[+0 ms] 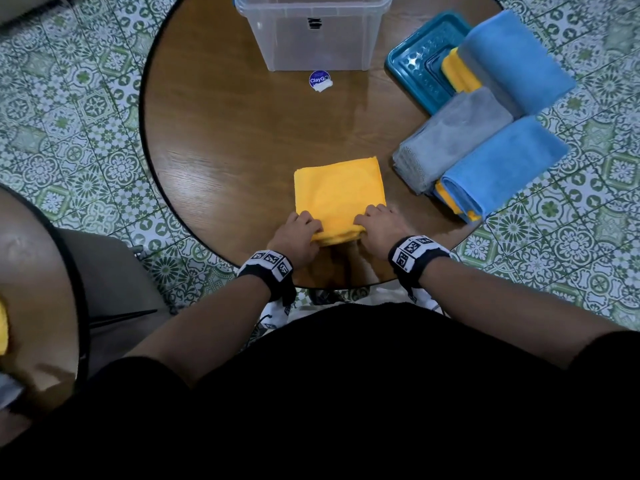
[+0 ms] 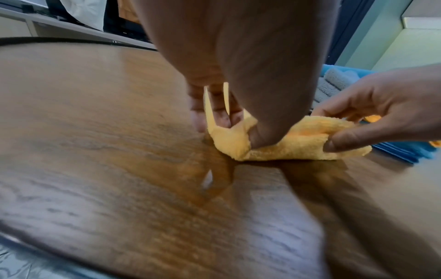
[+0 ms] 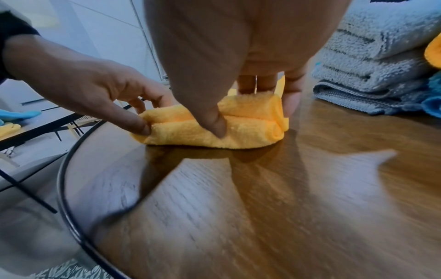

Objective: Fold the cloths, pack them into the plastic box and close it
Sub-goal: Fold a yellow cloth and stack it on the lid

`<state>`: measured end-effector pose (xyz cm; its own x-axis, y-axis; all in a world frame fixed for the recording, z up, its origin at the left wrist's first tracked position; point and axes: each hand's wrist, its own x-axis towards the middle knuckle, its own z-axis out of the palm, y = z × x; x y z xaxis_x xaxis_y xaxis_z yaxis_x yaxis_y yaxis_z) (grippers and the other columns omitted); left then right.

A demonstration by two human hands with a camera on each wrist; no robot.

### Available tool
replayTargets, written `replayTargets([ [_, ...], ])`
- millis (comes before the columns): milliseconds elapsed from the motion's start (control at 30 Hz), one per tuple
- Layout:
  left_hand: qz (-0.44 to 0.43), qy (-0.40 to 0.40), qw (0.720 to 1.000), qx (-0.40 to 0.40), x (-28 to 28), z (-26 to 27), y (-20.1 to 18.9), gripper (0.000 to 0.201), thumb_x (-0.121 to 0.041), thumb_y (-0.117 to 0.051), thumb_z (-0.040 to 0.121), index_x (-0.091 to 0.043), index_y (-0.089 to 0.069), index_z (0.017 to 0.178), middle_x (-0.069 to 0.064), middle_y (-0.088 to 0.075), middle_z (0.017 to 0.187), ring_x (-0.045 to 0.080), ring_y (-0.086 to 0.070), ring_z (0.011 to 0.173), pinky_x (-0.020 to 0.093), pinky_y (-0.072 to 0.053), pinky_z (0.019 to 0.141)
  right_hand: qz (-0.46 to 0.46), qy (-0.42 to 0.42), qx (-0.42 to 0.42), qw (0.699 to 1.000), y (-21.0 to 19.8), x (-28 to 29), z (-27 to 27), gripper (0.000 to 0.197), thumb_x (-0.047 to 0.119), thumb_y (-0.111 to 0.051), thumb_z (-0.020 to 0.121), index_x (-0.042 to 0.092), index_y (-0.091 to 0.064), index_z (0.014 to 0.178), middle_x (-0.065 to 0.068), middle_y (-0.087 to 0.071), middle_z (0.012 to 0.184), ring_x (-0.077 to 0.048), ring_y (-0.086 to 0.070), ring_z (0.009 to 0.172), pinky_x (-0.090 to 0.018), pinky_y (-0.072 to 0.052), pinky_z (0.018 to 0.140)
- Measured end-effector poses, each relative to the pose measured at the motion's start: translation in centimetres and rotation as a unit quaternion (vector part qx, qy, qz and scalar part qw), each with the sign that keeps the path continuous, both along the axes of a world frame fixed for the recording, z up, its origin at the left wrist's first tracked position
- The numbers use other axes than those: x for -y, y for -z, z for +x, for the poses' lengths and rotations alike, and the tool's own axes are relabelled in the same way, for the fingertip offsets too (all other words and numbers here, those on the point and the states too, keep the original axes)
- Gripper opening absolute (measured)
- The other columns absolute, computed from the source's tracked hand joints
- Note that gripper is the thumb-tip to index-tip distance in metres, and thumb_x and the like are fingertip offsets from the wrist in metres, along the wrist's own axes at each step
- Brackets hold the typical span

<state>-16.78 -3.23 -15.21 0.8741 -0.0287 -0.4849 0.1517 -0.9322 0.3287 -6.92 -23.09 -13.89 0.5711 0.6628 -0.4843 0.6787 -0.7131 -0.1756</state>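
We see the yellow cloth (image 1: 339, 192) lying folded near the 6 o'clock edge of the round worktop (image 1: 225, 133), its near edge rolled into a small tube. Both the left hand (image 1: 298, 233) and the right hand (image 1: 379, 223) pinch that roll, thumbs in front and fingers curled over it. The clear plastic box (image 1: 311, 32) stands open at 12 o'clock, and its teal lid (image 1: 412, 71) lies at 2 o'clock beneath folded blue, grey and yellow cloths (image 1: 485, 133).

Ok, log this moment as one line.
step: rolling yellow cloth | left hand: pinching near edge | right hand: pinching near edge | box: open, empty
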Motion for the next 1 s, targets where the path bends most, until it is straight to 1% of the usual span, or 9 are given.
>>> replayTargets([
  [167,-0.074,-0.085,0.993,0.019,-0.5,0.2,-0.9,0.036,-0.020,-0.053,0.089,-0.020,-0.048,0.125,0.012,-0.058,0.117,0.032,-0.053,0.104,0.042,-0.048,0.085,0.046,0.051,-0.024,0.997,-0.5,0.1,0.9,0.039,0.031,-0.043,0.097,0.013,-0.051,0.131,-0.011,-0.051,0.129,-0.029,-0.046,0.121,-0.040,-0.036,0.098],
  [300,-0.076,-0.010,0.995,0.065,-1.5,-0.9,-0.9,0.061,-0.041,-0.070,0.082,-0.021,-0.047,0.134,0.005,-0.053,0.132,0.026,-0.046,0.119,0.040,-0.039,0.097,0.081,0.126,-0.094,0.984,-1.3,0.2,2.1,0.040,0.031,-0.039,0.100,0.008,-0.051,0.131,-0.015,-0.052,0.127,-0.034,-0.050,0.115,-0.037,-0.039,0.091],
  [367,-0.048,0.026,0.996,0.075,-1.7,-1.3,-0.6,0.059,-0.043,-0.075,0.078,-0.021,-0.053,0.128,0.002,-0.052,0.135,0.026,-0.045,0.122,0.041,-0.037,0.096,0.067,0.109,-0.114,0.985,-1.7,0.1,2.4,0.039,0.031,-0.038,0.101,0.009,-0.051,0.130,-0.016,-0.055,0.125,-0.034,-0.051,0.114,-0.036,-0.037,0.087],
  [467,-0.022,0.048,0.990,0.133,-1.8,-1.2,-0.6,0.038,-0.033,-0.076,0.074,-0.017,-0.062,0.106,0.002,-0.055,0.137,0.029,-0.047,0.127,0.042,-0.036,0.091,0.041,0.023,-0.054,0.997,-2.2,0.2,2.7,0.041,0.036,-0.038,0.100,0.014,-0.052,0.130,-0.012,-0.053,0.127,-0.030,-0.046,0.118,-0.040,-0.035,0.094],
  [533,-0.026,0.053,0.990,0.131,-1.8,-0.9,-0.9,0.037,-0.033,-0.074,0.076,-0.016,-0.061,0.106,0.002,-0.055,0.139,0.026,-0.046,0.131,0.043,-0.035,0.095,0.012,-0.036,-0.022,0.999,-2.1,0.6,2.7,0.044,0.041,-0.041,0.098,0.016,-0.051,0.132,-0.008,-0.046,0.138,-0.028,-0.040,0.126,-0.040,-0.031,0.099],
  [600,-0.062,0.042,0.995,0.067,-1.9,-0.7,-1.3,0.040,-0.030,-0.069,0.083,-0.014,-0.058,0.118,0.007,-0.061,0.129,0.027,-0.055,0.120,0.041,-0.042,0.095,-0.027,-0.083,-0.034,0.996,-1.9,1.1,2.8,0.049,0.052,-0.051,0.092,0.020,-0.050,0.129,-0.005,-0.039,0.146,-0.026,-0.037,0.132,-0.039,-0.029,0.103],
  [733,-0.139,-0.104,0.985,-0.003,-2.7,0.3,-1.8,0.028,-0.031,-0.052,0.095,-0.014,-0.051,0.116,0.011,-0.062,0.086,0.035,-0.061,0.082,0.035,-0.044,0.067,-0.060,-0.102,-0.052,0.992,-1.5,1.1,2.5,0.094,0.070,-0.071,0.068,0.016,-0.038,0.138,-0.005,-0.039,0.145,-0.027,-0.041,0.131,-0.040,-0.032,0.105],
  [867,-0.201,-0.250,0.947,-0.002,-3.1,1.8,-1.3,0.034,-0.044,-0.040,0.083,-0.022,-0.049,0.107,0.010,-0.061,0.092,0.034,-0.058,0.088,0.037,-0.044,0.074,0.014,0.075,-0.071,0.995,-1.3,-0.1,3.4,0.056,0.026,-0.071,0.079,0.018,-0.046,0.129,-0.014,-0.060,0.115,-0.036,-0.058,0.101,-0.037,-0.048,0.078],
  [1000,-0.209,-0.337,0.918,-0.014,-3.2,2.9,-0.8,0.049,-0.049,-0.040,0.081,-0.016,-0.050,0.116,0.014,-0.062,0.111,0.035,-0.058,0.101,0.046,-0.048,0.091,0.113,0.317,-0.146,0.930,-1.0,-1.0,5.9,0.037,0.026,-0.067,0.084,0.015,-0.061,0.119,-0.011,-0.064,0.116,-0.033,-0.060,0.107,-0.031,-0.044,0.077],
])
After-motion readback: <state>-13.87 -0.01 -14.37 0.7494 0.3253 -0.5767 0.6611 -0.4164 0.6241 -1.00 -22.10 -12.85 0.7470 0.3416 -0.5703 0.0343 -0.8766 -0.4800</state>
